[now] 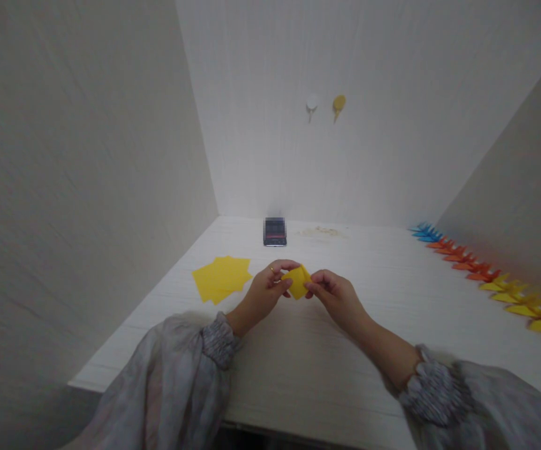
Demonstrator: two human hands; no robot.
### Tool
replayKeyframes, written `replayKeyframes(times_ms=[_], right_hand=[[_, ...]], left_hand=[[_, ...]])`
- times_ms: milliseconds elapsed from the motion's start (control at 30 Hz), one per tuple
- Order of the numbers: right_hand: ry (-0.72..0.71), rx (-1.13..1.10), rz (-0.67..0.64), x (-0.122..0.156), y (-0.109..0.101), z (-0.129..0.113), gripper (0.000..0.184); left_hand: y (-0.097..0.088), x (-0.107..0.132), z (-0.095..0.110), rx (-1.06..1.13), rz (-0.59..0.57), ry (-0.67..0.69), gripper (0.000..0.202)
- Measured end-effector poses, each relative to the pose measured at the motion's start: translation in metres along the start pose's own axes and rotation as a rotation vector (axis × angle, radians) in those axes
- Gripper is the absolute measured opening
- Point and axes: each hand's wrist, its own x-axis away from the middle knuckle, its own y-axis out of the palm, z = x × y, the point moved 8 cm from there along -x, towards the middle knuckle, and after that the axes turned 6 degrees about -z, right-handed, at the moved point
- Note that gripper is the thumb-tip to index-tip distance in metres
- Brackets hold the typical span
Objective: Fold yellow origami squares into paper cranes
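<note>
Between my two hands is a small piece of folded yellow origami paper (297,285), raised above the white table. My left hand (273,282) pinches its left side, thumb in front and fingers behind. At the right edge, my right hand (330,289) pinches it between thumb and fingertips. The paper looks like a folded diamond with one corner pointing down; the layers behind it are hidden. Left of my left hand lies a loose pile of flat yellow paper sheets (222,279).
A phone (274,232) rests near the back wall. Along the right side runs a row of folded paper cranes (476,269) in blue, orange and yellow. Two hooks (339,104) are on the back wall. Walls enclose the white table (345,375) left, back and right.
</note>
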Motion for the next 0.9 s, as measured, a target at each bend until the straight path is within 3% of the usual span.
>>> replayKeyframes(times_ms=[900], right_hand=[[-0.205, 0.156, -0.036, 0.005, 0.006, -0.013, 0.009]], left_hand=[[0.003, -0.002, -0.005, 0.007, -0.032, -0.053, 0.030]])
